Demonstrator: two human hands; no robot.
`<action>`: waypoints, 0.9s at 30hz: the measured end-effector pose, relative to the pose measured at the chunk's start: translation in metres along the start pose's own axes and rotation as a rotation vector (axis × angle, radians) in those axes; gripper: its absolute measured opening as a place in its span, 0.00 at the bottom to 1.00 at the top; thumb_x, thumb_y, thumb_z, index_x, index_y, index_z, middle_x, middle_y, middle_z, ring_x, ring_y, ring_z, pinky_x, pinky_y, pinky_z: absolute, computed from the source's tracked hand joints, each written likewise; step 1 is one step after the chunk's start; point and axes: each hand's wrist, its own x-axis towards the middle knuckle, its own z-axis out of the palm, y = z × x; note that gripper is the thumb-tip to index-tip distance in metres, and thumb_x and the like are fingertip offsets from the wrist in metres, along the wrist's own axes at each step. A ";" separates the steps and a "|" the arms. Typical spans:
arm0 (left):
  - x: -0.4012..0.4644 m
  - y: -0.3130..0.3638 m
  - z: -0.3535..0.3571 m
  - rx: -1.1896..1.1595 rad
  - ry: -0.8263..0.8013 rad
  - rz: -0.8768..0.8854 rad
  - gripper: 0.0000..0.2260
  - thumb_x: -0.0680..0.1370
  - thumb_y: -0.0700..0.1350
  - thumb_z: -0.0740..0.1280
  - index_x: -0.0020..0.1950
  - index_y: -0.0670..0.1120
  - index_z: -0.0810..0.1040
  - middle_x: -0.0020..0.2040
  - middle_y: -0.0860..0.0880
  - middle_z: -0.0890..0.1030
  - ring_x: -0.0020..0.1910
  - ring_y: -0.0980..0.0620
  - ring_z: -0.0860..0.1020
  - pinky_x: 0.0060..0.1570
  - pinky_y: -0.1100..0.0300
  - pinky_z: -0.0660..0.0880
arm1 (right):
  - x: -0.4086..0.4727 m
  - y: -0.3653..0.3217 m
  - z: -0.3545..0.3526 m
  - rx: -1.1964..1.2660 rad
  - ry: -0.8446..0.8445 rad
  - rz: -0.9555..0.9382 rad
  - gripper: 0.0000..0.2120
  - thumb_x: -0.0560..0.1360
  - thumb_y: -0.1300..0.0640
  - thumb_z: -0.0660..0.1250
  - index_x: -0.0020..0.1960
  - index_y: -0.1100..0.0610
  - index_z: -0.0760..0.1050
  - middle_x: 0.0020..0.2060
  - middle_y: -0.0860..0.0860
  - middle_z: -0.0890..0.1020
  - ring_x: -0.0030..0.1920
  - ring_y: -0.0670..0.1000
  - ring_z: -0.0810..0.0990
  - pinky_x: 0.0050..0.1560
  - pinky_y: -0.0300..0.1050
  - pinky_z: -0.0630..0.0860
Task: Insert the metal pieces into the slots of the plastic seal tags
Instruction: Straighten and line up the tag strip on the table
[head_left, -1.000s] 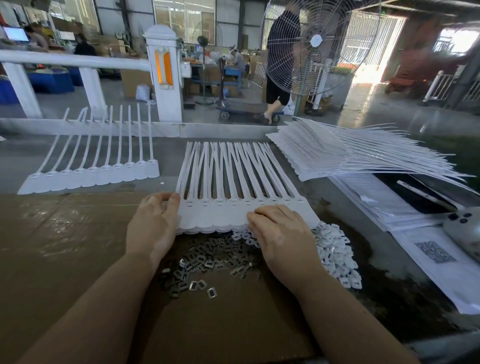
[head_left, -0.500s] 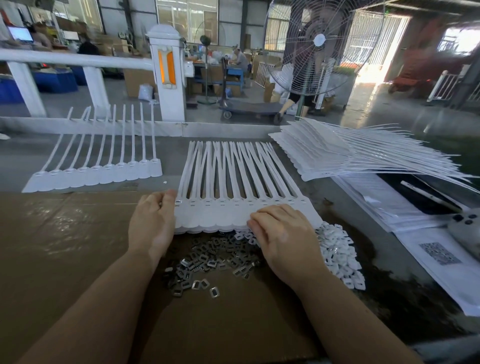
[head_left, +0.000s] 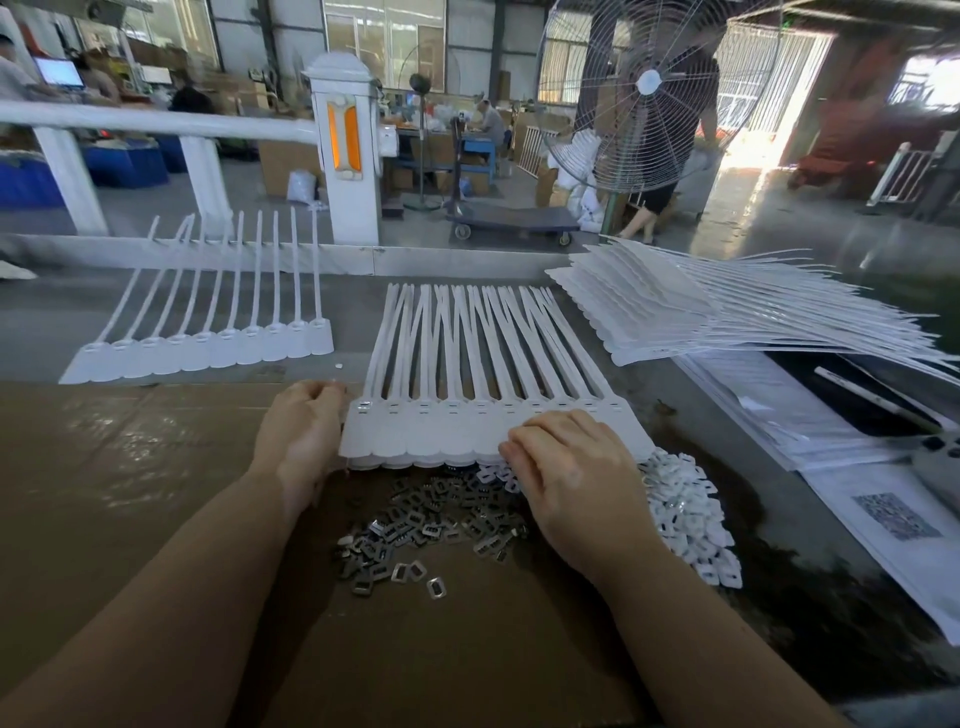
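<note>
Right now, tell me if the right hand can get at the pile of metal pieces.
Probably yes. The right hand rests on the strip of seal tags, and the metal pieces lie loose on the cardboard just beside it, uncovered.

Your left hand (head_left: 304, 434) rests against the left edge of the seal tag strip (head_left: 467, 426); your right hand (head_left: 566, 480) lies curled on its near right edge. Metal pieces (head_left: 415, 530) lie heaped on the surface (head_left: 130, 467) just below.
</note>
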 end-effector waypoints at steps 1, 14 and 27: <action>0.003 0.000 -0.001 0.029 -0.006 -0.003 0.14 0.81 0.47 0.57 0.59 0.42 0.77 0.54 0.41 0.79 0.54 0.40 0.77 0.58 0.45 0.73 | 0.000 0.000 0.000 -0.001 0.001 -0.001 0.17 0.78 0.51 0.57 0.43 0.59 0.80 0.40 0.52 0.81 0.42 0.53 0.78 0.42 0.50 0.76; 0.028 -0.003 -0.008 0.395 0.016 0.147 0.13 0.81 0.41 0.57 0.61 0.42 0.77 0.59 0.41 0.79 0.57 0.42 0.75 0.56 0.55 0.69 | 0.000 0.001 0.000 0.010 0.027 -0.013 0.16 0.78 0.52 0.58 0.42 0.59 0.80 0.39 0.52 0.81 0.41 0.54 0.78 0.41 0.49 0.75; 0.032 -0.005 -0.009 0.496 0.009 0.203 0.13 0.80 0.42 0.59 0.62 0.42 0.77 0.59 0.40 0.78 0.58 0.42 0.74 0.60 0.52 0.70 | 0.000 0.003 0.000 0.006 0.023 -0.029 0.15 0.77 0.52 0.59 0.43 0.60 0.80 0.40 0.52 0.82 0.42 0.55 0.79 0.43 0.52 0.76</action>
